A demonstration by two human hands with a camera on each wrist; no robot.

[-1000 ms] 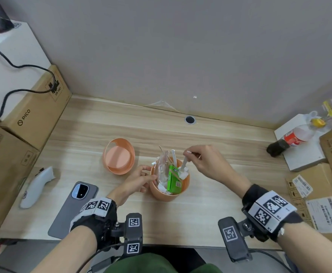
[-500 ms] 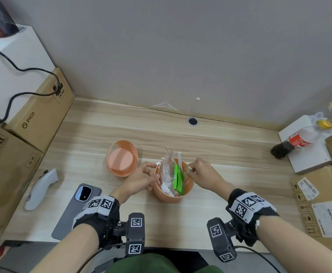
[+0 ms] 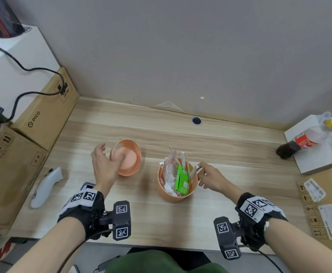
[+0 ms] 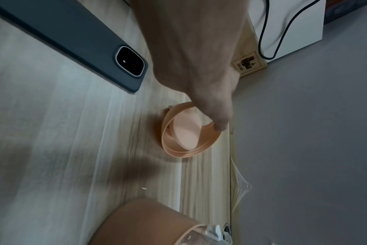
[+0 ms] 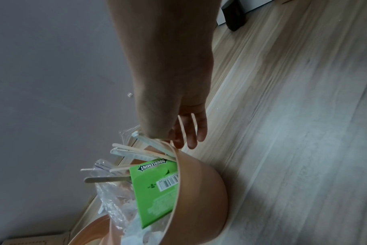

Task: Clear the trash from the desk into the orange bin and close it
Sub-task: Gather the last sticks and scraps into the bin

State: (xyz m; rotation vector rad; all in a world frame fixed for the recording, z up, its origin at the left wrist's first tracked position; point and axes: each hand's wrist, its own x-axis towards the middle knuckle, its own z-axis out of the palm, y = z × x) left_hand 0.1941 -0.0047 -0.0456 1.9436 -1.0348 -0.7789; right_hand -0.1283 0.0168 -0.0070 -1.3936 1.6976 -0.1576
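On the wood-grain desk (image 3: pixel 230 152), your smooth round orange bin (image 3: pixel 178 194) stands stuffed with trash. Your right hand (image 3: pixel 210 177) pinches a stick (image 3: pixel 193 171) at its rim; your left hand (image 3: pixel 104 166), fingers relaxed, touches the ring-shaped lid (image 3: pixel 128 157).

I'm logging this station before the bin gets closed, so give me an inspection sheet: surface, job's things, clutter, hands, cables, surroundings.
Surface: wooden desk, with a grommet hole near the wall.
Job's things: orange bin open, holding a green gum box, plastic wrap and sticks that poke above the rim; its lid lies apart, to the left.
Clutter: phone, white controller, cola bottle lying on a white box.
Hands: left hand over the lid, a fingertip on its rim; right hand at the bin's rim, pinching a paper-wrapped stick.
Cables: black cable across the left boxes.
Surroundings: grey wall, cardboard boxes on both sides.
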